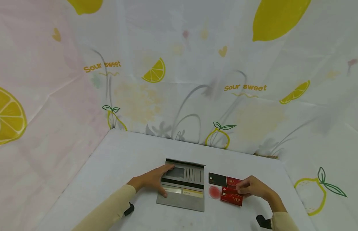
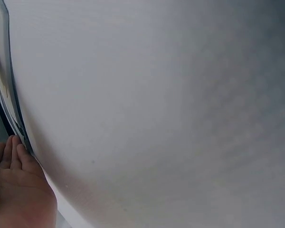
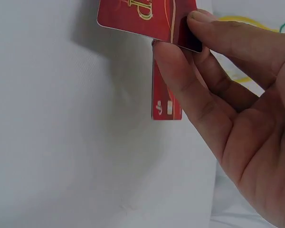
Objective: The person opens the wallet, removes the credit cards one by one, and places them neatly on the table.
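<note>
Item under handling: red VIP card (image 1: 231,197), located on the right side of the work area, raised over the white tabletop (image 1: 138,146). The right hand (image 1: 255,188) pinches it by its right-hand end, thumb against fingers, with no gap beyond the card's thickness. A second red VIP card (image 1: 233,182) lies on the tabletop just beyond, with a black card (image 1: 217,179) to its left and a card with a red disc (image 1: 214,192) nearer the person. Left of these, a grey wallet (image 1: 181,202) lies unfolded, two light-coloured cards (image 1: 192,193) seated in its slots. The left hand (image 1: 150,179) rests on the wallet's left side, thumb and fingers spread well apart, gripping nothing. Behind the tabletop: backdrop (image 1: 179,70) printed with lemons and "Sour sweet" lettering
</note>
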Tool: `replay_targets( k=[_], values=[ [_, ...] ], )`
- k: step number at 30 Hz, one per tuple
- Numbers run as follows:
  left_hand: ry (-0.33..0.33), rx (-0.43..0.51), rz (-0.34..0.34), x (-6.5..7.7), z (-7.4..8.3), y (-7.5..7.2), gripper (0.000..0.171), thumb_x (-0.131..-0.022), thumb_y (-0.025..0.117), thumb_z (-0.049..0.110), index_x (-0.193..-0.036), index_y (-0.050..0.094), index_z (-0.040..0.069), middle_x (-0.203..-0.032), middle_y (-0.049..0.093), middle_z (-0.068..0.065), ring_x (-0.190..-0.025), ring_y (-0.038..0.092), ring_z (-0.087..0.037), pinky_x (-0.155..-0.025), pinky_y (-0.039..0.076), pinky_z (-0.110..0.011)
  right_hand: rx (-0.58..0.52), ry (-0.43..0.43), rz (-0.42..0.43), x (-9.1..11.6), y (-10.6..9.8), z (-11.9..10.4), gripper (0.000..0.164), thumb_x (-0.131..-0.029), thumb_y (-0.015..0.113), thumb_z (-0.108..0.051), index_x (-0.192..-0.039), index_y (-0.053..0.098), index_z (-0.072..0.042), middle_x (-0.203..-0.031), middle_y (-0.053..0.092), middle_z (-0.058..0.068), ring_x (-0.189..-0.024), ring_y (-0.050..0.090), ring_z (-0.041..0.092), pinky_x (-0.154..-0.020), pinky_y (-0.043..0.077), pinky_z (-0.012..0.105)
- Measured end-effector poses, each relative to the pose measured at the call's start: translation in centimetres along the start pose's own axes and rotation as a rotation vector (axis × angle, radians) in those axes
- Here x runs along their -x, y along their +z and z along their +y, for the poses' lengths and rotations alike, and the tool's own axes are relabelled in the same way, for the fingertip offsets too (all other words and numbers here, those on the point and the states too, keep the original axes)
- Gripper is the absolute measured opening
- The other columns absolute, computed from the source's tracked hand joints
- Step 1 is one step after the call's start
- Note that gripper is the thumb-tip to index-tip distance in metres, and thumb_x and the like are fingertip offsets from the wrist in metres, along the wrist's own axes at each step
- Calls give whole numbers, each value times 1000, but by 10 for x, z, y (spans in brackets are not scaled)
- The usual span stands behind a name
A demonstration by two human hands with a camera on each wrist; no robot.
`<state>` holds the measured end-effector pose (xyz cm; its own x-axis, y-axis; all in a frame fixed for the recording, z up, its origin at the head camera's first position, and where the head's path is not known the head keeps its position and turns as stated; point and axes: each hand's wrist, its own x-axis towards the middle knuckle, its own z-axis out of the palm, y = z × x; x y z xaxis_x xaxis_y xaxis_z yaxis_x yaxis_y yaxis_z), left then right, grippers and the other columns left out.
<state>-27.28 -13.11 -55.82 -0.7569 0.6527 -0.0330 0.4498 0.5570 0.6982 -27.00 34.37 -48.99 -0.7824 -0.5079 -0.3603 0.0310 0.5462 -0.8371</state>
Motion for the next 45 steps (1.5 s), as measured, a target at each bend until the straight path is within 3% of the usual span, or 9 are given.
replay_targets(
  k=[8,17,28,36,45],
  values=[
    [9,5,4,0,0,0,124,-61,91,49,-156,21,11,-159,22,-7,-145,23,-27,-114,26,-49,-16,4,-35,12,-11,17,18,-90,67,-7,-100,71,8,-94,70,10,-81,63,17,-70,58,35],
    [4,-2,-2,0,1,-1,124,-61,90,50,-156,20,11,-160,22,-7,-145,22,-27,-114,25,-49,-14,47,14,17,-15,25,22,-87,70,-3,-103,70,12,-95,71,15,-83,67,21,-68,59,38],
    [-17,-6,-7,-2,-1,2,126,-59,90,53,-157,20,15,-160,20,-3,-146,21,-24,-115,24,-47,226,-29,108,11,-7,30,9,-86,71,-2,-90,74,4,-89,71,10,-74,62,14,-61,56,28],
    [-14,-4,-4,-2,-3,2,126,-59,90,53,-157,20,15,-160,20,-5,-146,21,-25,-115,24,-48,343,-22,199,11,2,22,4,-84,72,-3,-83,75,-2,-83,70,4,-69,58,14,-57,52,25],
    [2,-1,-7,0,-3,1,125,-60,90,52,-156,20,13,-160,20,-6,-146,21,-26,-115,25,-48,482,88,370,9,14,19,6,-79,79,-7,-78,74,-9,-78,68,-2,-70,56,13,-57,49,26]
  ],
)
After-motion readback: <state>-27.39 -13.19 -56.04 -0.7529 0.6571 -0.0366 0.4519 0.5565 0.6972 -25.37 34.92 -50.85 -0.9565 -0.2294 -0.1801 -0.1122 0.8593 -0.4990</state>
